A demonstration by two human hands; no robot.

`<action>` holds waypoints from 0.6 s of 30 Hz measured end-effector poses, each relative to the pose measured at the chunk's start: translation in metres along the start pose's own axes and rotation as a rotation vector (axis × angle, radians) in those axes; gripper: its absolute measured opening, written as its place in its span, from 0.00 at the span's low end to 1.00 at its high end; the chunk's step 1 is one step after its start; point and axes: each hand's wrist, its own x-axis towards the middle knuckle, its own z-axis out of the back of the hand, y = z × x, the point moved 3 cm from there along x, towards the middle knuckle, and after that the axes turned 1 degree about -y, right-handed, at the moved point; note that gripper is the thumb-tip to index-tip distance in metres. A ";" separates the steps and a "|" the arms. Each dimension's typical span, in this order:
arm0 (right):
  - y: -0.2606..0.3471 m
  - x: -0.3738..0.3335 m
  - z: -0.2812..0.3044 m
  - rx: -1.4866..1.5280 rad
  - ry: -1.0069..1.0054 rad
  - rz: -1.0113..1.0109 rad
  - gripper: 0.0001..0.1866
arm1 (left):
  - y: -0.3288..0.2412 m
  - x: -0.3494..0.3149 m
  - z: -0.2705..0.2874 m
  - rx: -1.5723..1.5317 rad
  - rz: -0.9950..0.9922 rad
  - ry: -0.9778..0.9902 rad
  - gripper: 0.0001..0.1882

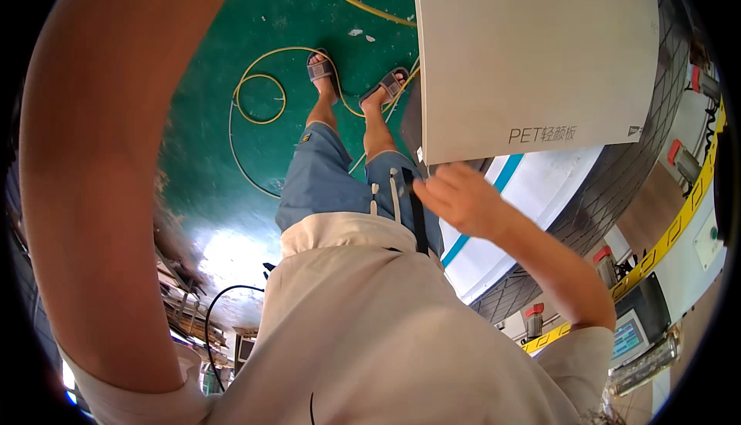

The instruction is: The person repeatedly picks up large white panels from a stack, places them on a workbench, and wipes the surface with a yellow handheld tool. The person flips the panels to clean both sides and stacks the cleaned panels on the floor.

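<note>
A large cream-white flat panel [532, 54] with printed lettering lies at the upper right, its near corner close to my waist. Just below that corner is my right hand [463, 199], its fingers curled and slightly blurred. Whatever they hold, if anything, is hidden. A black strap [418, 224] hangs down my shorts beside the fingers. My left arm reaches up along the left side and leaves the picture at the top, so the left hand is out of sight.
Under the panel lies a white surface with a teal stripe [502, 182]. A machine with red-topped fittings [683, 159], a yellow edge strip [671, 232] and a small screen [627, 340] stands at right. A yellow hose [262, 120] loops over the green floor [208, 132]. Wood scraps [189, 309] lie at lower left.
</note>
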 end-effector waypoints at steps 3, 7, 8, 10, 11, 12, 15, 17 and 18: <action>0.012 -0.026 -0.015 -0.019 0.027 -0.076 0.17 | -0.001 0.002 -0.007 -0.081 0.002 -0.019 0.35; 0.005 0.008 0.012 -0.134 -0.230 -0.126 0.14 | 0.016 0.012 -0.019 -0.146 -0.015 -0.052 0.33; -0.003 0.018 0.019 -0.164 -0.302 -0.146 0.14 | 0.014 0.013 -0.016 -0.096 -0.011 -0.005 0.32; -0.017 0.040 0.033 -0.190 -0.374 -0.153 0.15 | 0.009 0.008 -0.012 -0.088 -0.013 -0.010 0.32; -0.025 0.056 0.043 -0.185 -0.372 -0.136 0.16 | 0.009 0.005 -0.012 -0.087 -0.010 -0.008 0.32; -0.027 0.065 0.046 -0.182 -0.369 -0.115 0.18 | 0.012 0.008 -0.012 -0.087 0.001 -0.015 0.32; -0.023 0.061 0.027 -0.120 -0.247 -0.061 0.16 | 0.015 0.016 -0.016 -0.107 0.020 -0.013 0.33; 0.007 0.019 0.004 -0.166 -0.182 0.025 0.14 | 0.015 0.017 -0.015 -0.156 0.034 -0.002 0.33; 0.014 -0.020 -0.022 -0.084 -0.006 -0.008 0.13 | 0.013 0.016 -0.011 -0.148 0.001 -0.006 0.32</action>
